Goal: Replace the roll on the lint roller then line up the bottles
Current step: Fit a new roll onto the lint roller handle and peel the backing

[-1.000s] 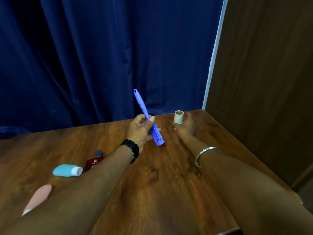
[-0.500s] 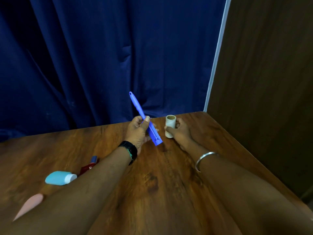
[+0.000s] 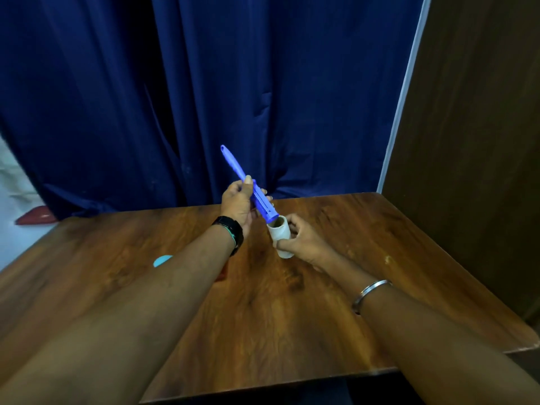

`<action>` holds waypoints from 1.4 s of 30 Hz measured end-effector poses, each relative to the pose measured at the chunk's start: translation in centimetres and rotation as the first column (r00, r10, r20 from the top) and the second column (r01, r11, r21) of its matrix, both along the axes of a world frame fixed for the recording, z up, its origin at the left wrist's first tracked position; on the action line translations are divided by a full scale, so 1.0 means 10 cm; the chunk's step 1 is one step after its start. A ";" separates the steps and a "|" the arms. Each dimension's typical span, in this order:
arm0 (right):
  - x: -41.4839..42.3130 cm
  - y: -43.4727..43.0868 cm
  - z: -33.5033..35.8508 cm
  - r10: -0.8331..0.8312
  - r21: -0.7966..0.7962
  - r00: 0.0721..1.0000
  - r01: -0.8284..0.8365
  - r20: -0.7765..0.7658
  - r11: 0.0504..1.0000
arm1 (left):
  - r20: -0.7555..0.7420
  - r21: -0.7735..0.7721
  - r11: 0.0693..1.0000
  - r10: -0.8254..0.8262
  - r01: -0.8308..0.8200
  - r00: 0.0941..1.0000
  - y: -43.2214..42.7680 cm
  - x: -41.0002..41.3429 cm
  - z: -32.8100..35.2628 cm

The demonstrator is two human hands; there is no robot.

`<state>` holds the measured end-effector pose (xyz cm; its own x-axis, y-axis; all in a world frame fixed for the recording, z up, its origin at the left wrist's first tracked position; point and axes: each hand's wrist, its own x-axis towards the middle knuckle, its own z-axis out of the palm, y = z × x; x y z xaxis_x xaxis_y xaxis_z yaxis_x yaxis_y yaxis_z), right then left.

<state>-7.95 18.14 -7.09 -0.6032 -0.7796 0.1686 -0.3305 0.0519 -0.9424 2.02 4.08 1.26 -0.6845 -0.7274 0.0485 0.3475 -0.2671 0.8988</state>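
My left hand [image 3: 238,204] grips a blue lint roller handle [image 3: 233,165] around its middle, tilted with the bare spindle end [image 3: 270,214] pointing down and right. My right hand [image 3: 304,244] holds a white roll [image 3: 280,233] with a cardboard core, its open end tilted up toward the spindle. The spindle tip sits at the roll's mouth. A light blue bottle [image 3: 162,260] peeks out behind my left forearm; the other bottles are hidden by that arm.
The wooden table [image 3: 277,317] reaches to a front edge near me and a right edge beside a dark wooden panel [image 3: 473,141]. A blue curtain [image 3: 233,83] hangs behind. A red object [image 3: 35,217] lies off the table at far left.
My right hand lifted the roll from the back of the table and brought it toward me. My left hand tipped the handle so the spindle tip meets the roll's open end.
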 end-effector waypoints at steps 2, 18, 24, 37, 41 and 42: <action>0.13 0.02 0.05 0.041 -0.009 0.999 -0.041 -0.002 0.999 | 0.014 -0.001 1.000 -0.008 0.008 1.000 0.02 0.12 0.00; 0.69 0.15 0.23 0.199 -0.159 0.945 -0.162 0.260 0.974 | 0.093 -0.211 0.977 -0.020 0.039 0.995 0.06 0.49 0.12; 0.75 0.13 0.17 0.192 -0.209 0.930 -0.129 0.315 0.969 | 0.129 -0.205 0.976 -0.045 0.071 0.991 0.07 0.46 0.12; 0.80 -0.05 0.19 -0.001 -0.395 0.949 0.133 0.317 0.909 | 0.243 -0.031 0.997 -0.066 0.075 0.968 0.24 0.27 0.02; 0.79 -0.03 0.13 -0.031 -0.424 0.959 0.153 0.282 0.892 | 0.232 -0.029 0.994 -0.091 0.101 0.968 0.18 0.26 0.07; 0.79 -0.04 0.12 -0.039 -0.434 0.962 0.158 0.271 0.887 | 0.234 -0.046 0.994 -0.085 0.098 0.969 0.18 0.26 0.05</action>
<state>-0.09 17.78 -5.92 -0.7410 -0.5905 0.3196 -0.0993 -0.3744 -0.9219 4.57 5.88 1.74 -0.7455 -0.6618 -0.0794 0.1049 -0.2341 0.9665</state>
